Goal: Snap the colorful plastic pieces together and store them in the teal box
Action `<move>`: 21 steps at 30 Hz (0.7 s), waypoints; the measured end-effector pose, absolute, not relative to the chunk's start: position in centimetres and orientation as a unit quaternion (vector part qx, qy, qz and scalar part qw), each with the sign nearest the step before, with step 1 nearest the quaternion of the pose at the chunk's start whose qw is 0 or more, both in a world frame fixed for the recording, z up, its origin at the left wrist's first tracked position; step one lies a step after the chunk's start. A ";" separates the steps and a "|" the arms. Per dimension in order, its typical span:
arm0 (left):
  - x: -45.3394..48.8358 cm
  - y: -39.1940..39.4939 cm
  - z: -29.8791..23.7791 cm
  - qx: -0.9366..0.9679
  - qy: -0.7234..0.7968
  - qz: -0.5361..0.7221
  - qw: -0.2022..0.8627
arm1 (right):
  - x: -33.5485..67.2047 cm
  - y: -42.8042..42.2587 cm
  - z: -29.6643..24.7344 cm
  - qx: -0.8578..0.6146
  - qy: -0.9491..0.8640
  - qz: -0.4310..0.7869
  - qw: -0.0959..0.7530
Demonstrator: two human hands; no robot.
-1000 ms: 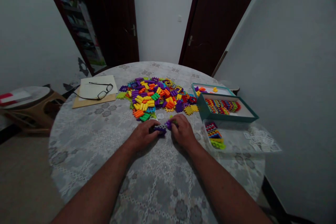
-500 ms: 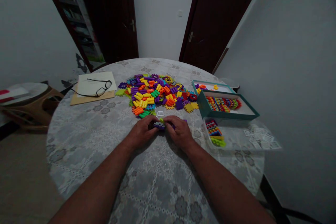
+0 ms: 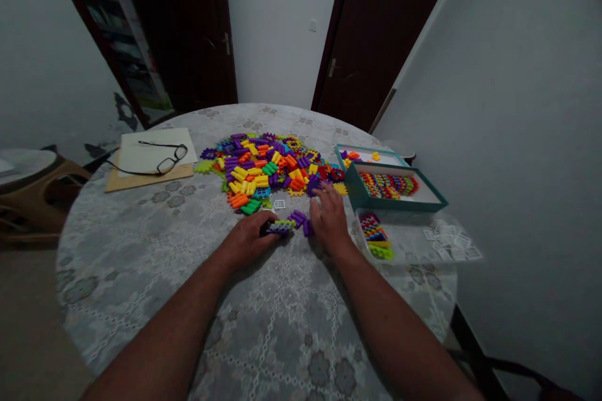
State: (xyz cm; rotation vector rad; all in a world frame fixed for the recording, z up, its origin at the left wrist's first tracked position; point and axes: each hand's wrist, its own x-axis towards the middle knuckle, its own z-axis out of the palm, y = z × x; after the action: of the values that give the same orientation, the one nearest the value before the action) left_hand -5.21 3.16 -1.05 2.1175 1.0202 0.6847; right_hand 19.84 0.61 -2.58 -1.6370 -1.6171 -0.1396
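My left hand (image 3: 251, 237) is closed on a small stack of joined plastic building pieces (image 3: 281, 226), lime green on top and greyish purple below. Just right of that stack, loose purple tube-shaped pieces (image 3: 297, 218) lie on the cloth. My right hand (image 3: 330, 216) is apart from the stack, its fingers stretched forward to the near right edge of the pile of coloured building pieces (image 3: 261, 170). A purple piece (image 3: 313, 184) lies by its fingertips. Between the pile and my left hand is a small white window-shaped piece (image 3: 279, 204).
On the right stand a green-edged box (image 3: 399, 202) with rows of colourful pieces and a clear plastic tray (image 3: 409, 254) with stacked pieces and white window pieces. Eyeglasses (image 3: 165, 165) rest on papers (image 3: 126, 183) at the left. A patterned cloth covers the round table (image 3: 263, 326).
My right hand has let go of the stack and moved forward and right toward the pile, uncovering the loose purple pieces. My left hand keeps the stack. The view has shifted slightly right.
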 end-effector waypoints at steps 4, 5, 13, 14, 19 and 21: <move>-5.2 3.0 -0.8 0.819 0.395 0.242 0.338 | 20.8 1.8 -3.5 -0.774 -0.574 -0.065 0.260; -5.2 3.1 -0.8 0.821 0.392 0.239 0.338 | 20.7 1.9 -3.6 -0.790 -0.565 -0.056 0.230; -5.4 3.3 -0.8 0.817 0.376 0.264 0.349 | 18.7 -0.5 -3.5 -0.757 -0.620 -0.068 0.196; -5.5 3.3 -0.9 0.817 0.372 0.268 0.350 | 18.5 -0.9 -3.5 -0.736 -0.640 -0.070 0.209; -5.4 3.2 -1.0 0.815 0.368 0.281 0.347 | 18.9 -1.1 -3.5 -0.703 -0.661 -0.041 0.259; -5.4 3.1 -1.0 0.815 0.368 0.282 0.348 | 19.4 -0.8 -3.6 -0.717 -0.645 -0.042 0.261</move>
State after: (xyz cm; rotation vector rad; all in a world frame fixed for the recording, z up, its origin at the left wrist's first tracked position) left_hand -5.38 3.08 -0.99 2.1133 0.9546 0.7310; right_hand 19.38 -0.84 -3.57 -1.9405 -1.7457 -0.1149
